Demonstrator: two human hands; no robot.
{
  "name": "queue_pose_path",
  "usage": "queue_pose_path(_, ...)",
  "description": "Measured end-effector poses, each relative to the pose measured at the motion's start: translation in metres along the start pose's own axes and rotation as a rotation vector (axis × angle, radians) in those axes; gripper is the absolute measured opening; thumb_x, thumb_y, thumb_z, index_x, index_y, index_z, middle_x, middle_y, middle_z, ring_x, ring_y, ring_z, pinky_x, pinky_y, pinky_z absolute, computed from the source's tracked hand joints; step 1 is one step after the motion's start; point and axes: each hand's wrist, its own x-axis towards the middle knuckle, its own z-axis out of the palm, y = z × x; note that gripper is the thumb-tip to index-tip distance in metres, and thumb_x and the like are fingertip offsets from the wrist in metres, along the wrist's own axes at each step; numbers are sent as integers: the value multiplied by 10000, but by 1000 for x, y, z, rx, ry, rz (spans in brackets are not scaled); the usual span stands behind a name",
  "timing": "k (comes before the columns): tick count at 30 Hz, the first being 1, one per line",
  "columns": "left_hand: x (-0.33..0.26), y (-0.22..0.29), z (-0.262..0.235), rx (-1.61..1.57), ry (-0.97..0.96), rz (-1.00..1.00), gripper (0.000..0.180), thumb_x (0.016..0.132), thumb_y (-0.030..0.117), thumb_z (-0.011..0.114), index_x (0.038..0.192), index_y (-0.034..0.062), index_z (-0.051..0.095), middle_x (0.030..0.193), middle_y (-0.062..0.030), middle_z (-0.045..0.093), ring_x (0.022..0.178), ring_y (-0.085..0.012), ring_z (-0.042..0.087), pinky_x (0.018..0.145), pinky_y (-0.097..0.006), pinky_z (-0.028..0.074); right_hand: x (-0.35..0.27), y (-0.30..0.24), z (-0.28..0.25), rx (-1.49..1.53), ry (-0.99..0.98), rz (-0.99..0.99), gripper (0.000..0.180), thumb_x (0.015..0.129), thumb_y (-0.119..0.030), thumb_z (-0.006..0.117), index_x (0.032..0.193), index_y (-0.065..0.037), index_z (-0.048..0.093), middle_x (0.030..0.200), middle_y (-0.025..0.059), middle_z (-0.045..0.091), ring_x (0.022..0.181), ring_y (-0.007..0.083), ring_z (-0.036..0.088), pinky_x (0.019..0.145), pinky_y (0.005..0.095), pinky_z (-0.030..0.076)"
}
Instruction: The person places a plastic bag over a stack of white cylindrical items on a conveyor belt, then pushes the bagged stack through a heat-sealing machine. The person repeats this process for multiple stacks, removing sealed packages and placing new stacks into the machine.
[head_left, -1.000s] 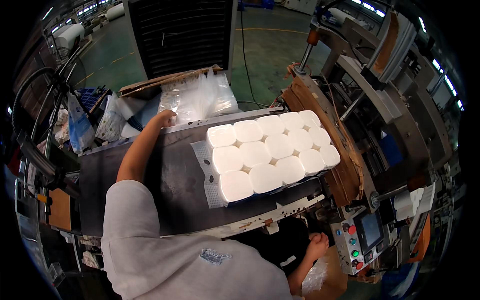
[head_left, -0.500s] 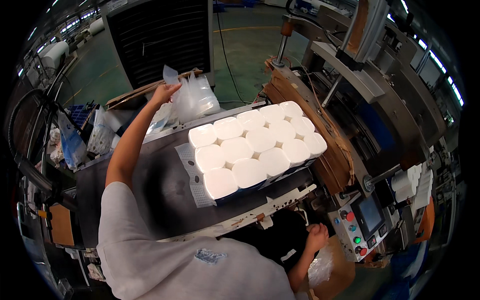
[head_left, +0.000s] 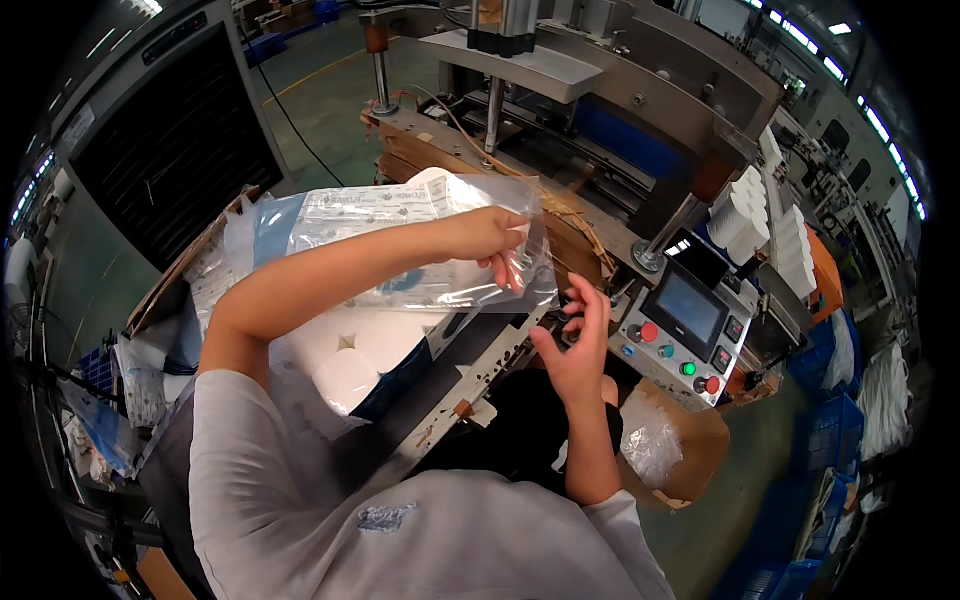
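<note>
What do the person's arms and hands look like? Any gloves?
No gloves: the left hand and right hand are bare, with no rings or watch showing. Both forearms are uncovered. A light grey short-sleeved shirt with a small mark covers the shoulders.

The bag (head_left: 400, 250) is clear with blue and white print; the rolls (head_left: 345, 375) under it are white. The panel (head_left: 680, 330) is grey with a dark screen, red and green buttons. The sleeve (head_left: 300, 480) is white.
</note>
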Motion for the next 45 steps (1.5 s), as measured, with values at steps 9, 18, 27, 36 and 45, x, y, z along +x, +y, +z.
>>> queue_pose_path(9,-45,-14,-4,785,192,362,413,934,245,480,1319,102,440,1102,-112,618,1003,-218,582,848,-353,459,-15,82,-15,312,75,382,105,830,-72,647,859,11,590,731,-36,544,627,26,469,561,164,398)
queue_pose_path(18,-140,-81,-17,1095,253,119,581,915,368,442,1424,148,269,1498,-128,153,1384,-315,113,1108,-455,83,-47,74,-27,-28,229,-10,317,752,-77,674,575,-34,414,644,40,444,725,201,411,678,288,337)
queue_pose_path(27,-111,-71,-18,1127,156,215,542,926,407,410,1416,205,293,1498,-67,177,1385,-304,113,1106,-497,64,-60,98,-44,-53,463,-4,338,770,-59,688,638,-58,377,768,44,509,830,167,479,779,266,369)
queue_pose_path(36,-58,-67,-26,1177,70,330,555,928,473,379,1423,251,262,1505,-32,156,1388,-298,88,1101,-530,35,-97,137,-56,409,409,383,94,861,-90,617,858,-25,549,813,31,571,743,70,522,685,202,417)
queue_pose_path(45,-29,-64,-34,1160,57,303,550,943,475,320,1428,225,249,1509,-43,133,1391,-294,75,1104,-521,6,-101,165,-20,816,235,853,361,867,-85,596,1198,-67,454,1142,99,526,842,173,592,718,285,498)
